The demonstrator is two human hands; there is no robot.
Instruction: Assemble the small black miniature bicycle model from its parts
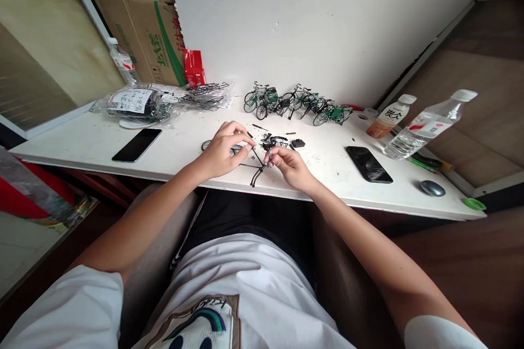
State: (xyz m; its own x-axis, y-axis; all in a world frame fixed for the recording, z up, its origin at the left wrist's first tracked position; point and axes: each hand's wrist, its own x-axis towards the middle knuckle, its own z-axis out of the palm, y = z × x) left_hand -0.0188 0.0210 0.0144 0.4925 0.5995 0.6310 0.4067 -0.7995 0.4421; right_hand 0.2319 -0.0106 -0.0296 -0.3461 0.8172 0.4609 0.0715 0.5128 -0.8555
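Near the surface's (pixel 184 155) front edge, right hand (pixel 293 166) pinched a thin black bicycle part (pixel 256 175): presumably light, stiff, snappable; best held mid-length. Left hand's (pixel 223 150) grip unclear.

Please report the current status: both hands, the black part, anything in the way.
Right hand pinching curved black part. Left hand beside it, grip unclear. Small black block near right hand, not blocking; model bicycles farther back.

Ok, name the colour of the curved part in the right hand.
The curved part is black; the head view shows it best.
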